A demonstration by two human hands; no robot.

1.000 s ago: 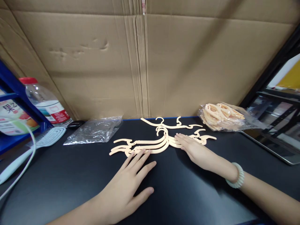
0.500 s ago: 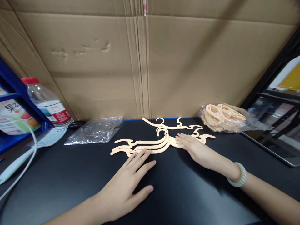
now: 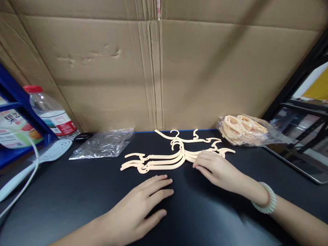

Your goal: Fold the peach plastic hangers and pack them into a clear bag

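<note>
Several cream plastic clothes hangers (image 3: 166, 162) lie flat and overlapping on the black table, their hooks close together in the middle. Another cream hanger (image 3: 189, 140) is spread out just behind them, with a small loose-looking hook piece at its right. My left hand (image 3: 143, 203) hovers or rests in front of the hangers' left arms, apart from them, fingers spread and holding nothing. Over the front right arms of the stack is my right hand (image 3: 215, 169), wearing a pale beaded bracelet. Its fingers are curled and pressed together; what lies under the fingertips is hidden.
A clear plastic bag of cream hanger parts (image 3: 243, 128) lies at the back right, beside a dark tablet-like panel (image 3: 299, 165). On the left are a flat clear bag (image 3: 102, 143), a hairbrush (image 3: 53, 150), a bottle (image 3: 56, 114) and a white cable (image 3: 33, 172). Cardboard (image 3: 107, 68) stands behind.
My left hand has drawn back toward me, off the hangers' front edge. My right hand's fingers have gone from lying flat to curled, shifting slightly nearer. The hangers look unmoved.
</note>
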